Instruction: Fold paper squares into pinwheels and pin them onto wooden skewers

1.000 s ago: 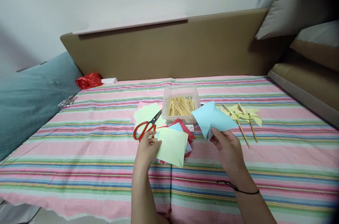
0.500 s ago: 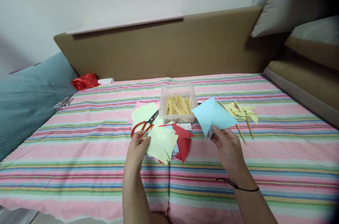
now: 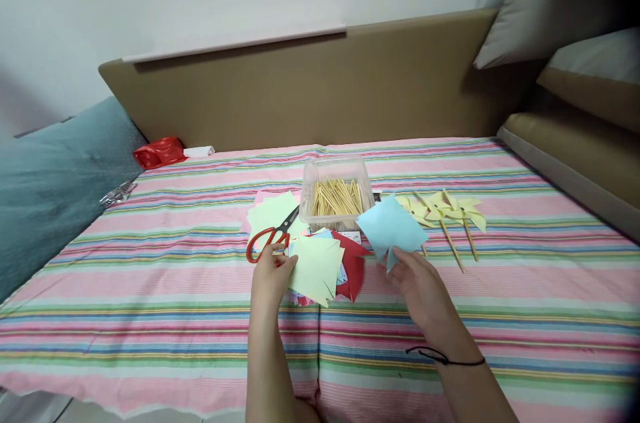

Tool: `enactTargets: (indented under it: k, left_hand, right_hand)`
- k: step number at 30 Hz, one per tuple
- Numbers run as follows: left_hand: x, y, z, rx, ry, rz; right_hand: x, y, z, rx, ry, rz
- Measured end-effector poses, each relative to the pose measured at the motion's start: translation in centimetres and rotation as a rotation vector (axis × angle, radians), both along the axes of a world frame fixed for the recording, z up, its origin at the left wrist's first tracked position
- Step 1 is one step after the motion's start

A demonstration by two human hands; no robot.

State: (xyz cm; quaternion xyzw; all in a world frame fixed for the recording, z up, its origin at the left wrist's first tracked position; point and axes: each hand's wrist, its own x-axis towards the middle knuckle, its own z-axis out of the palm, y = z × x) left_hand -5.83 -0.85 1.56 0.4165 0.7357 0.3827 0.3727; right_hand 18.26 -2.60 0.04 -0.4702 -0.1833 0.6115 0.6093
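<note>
My right hand (image 3: 417,283) pinches the near corner of a light blue paper square (image 3: 393,226), which has a slit cut in toward its middle. With thumb and fingers, my left hand (image 3: 273,276) grips the left edge of pale green paper (image 3: 315,269), also slit at its corners. Red paper (image 3: 353,269) and other coloured sheets lie beneath and beside the green. Red-handled scissors (image 3: 273,239) rest just beyond my left hand, partly on a pile of pale green sheets (image 3: 273,213). Behind the papers stands a clear plastic box (image 3: 337,169) of thin wooden sticks (image 3: 337,197).
Yellow paper pinwheels (image 3: 450,209) on sticks lie to the right. At the far left are a red plastic bag (image 3: 160,153), a white object (image 3: 199,151) and a clear packet (image 3: 119,194). A striped cloth (image 3: 150,316) covers the surface; a brown backrest (image 3: 300,96) rises behind.
The blue paper has moved slightly left and down with my right hand, uncovering more of the yellow pinwheels. My left hand and the green paper have shifted a little to the right.
</note>
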Motion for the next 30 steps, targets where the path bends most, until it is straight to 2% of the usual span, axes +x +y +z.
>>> enactTargets:
  k: [5, 9, 13, 16, 18, 25, 30]
  left_hand:
    - [0.2, 0.3, 0.3, -0.01, 0.063, 0.012]
    - [0.3, 0.3, 0.5, -0.014, 0.059, 0.029]
    - [0.3, 0.2, 0.6, -0.007, 0.093, 0.019]
    - [0.3, 0.2, 0.6, -0.046, 0.121, 0.011]
    - [0.3, 0.2, 0.6, -0.067, 0.15, 0.003]
    - [0.7, 0.1, 0.7, -0.082, 0.4, -0.022]
    - [1.6, 0.4, 0.7, -0.087, 0.386, -0.061]
  right_hand:
    - [-1.2, -1.2, -0.6, -0.105, 0.052, 0.111]
    - [-1.6, -1.3, -0.5, -0.057, -0.007, 0.164]
    - [-0.7, -0.9, 0.1, 0.065, -0.107, -0.028]
    - [0.5, -0.7, 0.8, 0.161, -0.069, -0.197]
    - [1.2, -0.5, 1.3, 0.208, -0.019, -0.236]
    - [0.9, -0.5, 2.0, 0.283, 0.156, -0.078]
    - [-0.8, -0.1, 1.6, 0.268, 0.181, 0.066]
